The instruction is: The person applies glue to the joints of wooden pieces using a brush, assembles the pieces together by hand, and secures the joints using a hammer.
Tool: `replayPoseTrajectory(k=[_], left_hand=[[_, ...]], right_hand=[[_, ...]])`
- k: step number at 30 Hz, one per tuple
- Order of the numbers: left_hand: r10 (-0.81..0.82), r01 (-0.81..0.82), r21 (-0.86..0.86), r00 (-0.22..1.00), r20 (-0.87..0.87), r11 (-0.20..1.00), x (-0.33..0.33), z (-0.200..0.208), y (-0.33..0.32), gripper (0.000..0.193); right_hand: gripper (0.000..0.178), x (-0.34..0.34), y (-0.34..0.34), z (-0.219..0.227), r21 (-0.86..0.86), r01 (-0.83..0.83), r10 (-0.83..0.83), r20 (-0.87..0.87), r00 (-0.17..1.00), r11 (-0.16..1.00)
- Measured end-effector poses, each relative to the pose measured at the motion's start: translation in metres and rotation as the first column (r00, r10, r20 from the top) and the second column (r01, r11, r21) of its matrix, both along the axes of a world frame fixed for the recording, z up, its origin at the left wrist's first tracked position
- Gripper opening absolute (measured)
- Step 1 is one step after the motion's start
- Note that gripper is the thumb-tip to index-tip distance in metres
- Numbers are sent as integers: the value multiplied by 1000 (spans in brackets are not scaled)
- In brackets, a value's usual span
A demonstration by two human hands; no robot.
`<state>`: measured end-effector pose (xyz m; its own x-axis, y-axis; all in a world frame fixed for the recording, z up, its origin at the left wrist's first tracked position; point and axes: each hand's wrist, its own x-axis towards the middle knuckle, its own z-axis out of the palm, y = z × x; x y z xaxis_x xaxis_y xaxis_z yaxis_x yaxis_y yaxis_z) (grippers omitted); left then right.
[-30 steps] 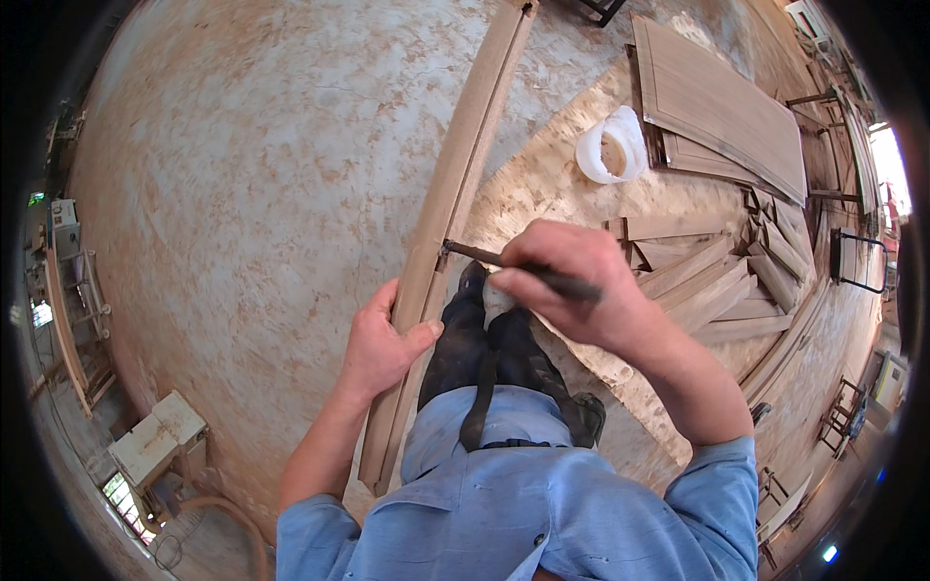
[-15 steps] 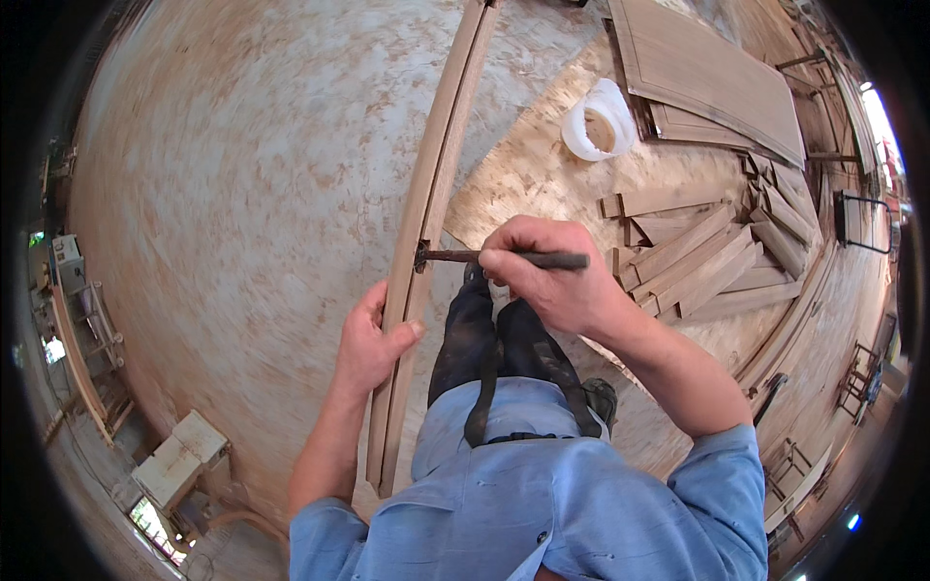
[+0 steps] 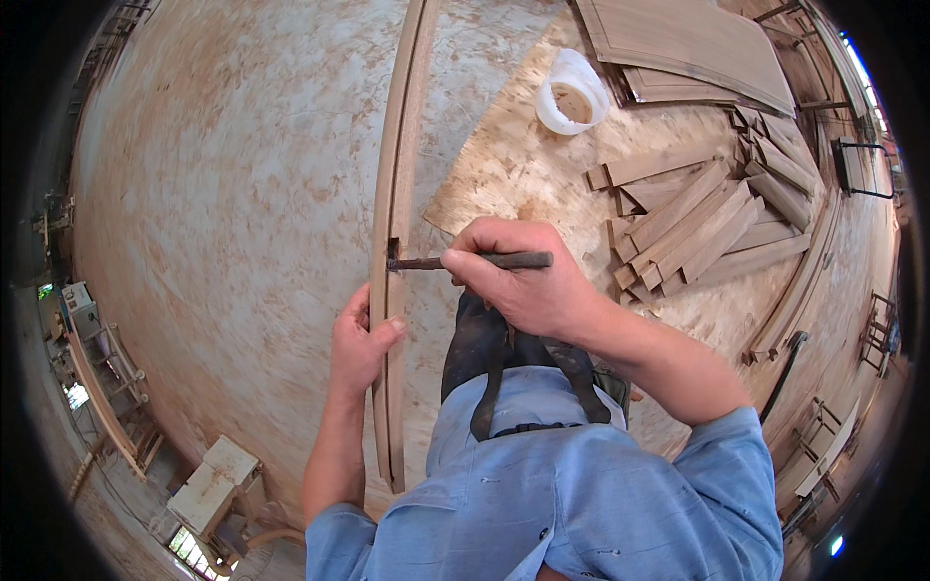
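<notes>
We hold a long wooden rail (image 3: pixel 395 174) standing on edge over the concrete floor (image 3: pixel 223 194). Our left hand (image 3: pixel 356 344) wraps around it just below a small notch (image 3: pixel 392 250). Our right hand (image 3: pixel 523 281) is closed on a dark chisel (image 3: pixel 455 261), its tip in that notch. Farther right lie a plywood sheet (image 3: pixel 513 165), a white tub (image 3: pixel 572 92) and stacked wood pieces (image 3: pixel 697 213).

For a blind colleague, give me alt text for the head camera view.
Seen from above, the right hand holds a dark chisel with its tip in a notch in a long wooden rail, which the left hand grips. Stacked wood offcuts and a white tub lie beyond.
</notes>
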<state>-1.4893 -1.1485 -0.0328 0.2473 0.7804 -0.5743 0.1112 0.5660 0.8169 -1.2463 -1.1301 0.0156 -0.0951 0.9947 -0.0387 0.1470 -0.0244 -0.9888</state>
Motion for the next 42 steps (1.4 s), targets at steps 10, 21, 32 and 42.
replayPoseTrajectory(k=[10,21,32,42], left_hand=[[-40,134,277,946,-321,951,10,-3,-4,43],[119,-115,71,991,-57,991,-28,1,16,39],[478,-680,301,703,527,668,-103,49,101,49],[650,-779,-35,496,576,626,-65,3,70,45]], right_hand=[[13,-1,6,-4,220,-101,66,163,984,970],[15,81,26,45,21,256,-256,-23,966,966],[18,177,55,-56,-82,512,-467,308,829,855],[23,171,69,-99,-149,412,-337,367,867,899]])
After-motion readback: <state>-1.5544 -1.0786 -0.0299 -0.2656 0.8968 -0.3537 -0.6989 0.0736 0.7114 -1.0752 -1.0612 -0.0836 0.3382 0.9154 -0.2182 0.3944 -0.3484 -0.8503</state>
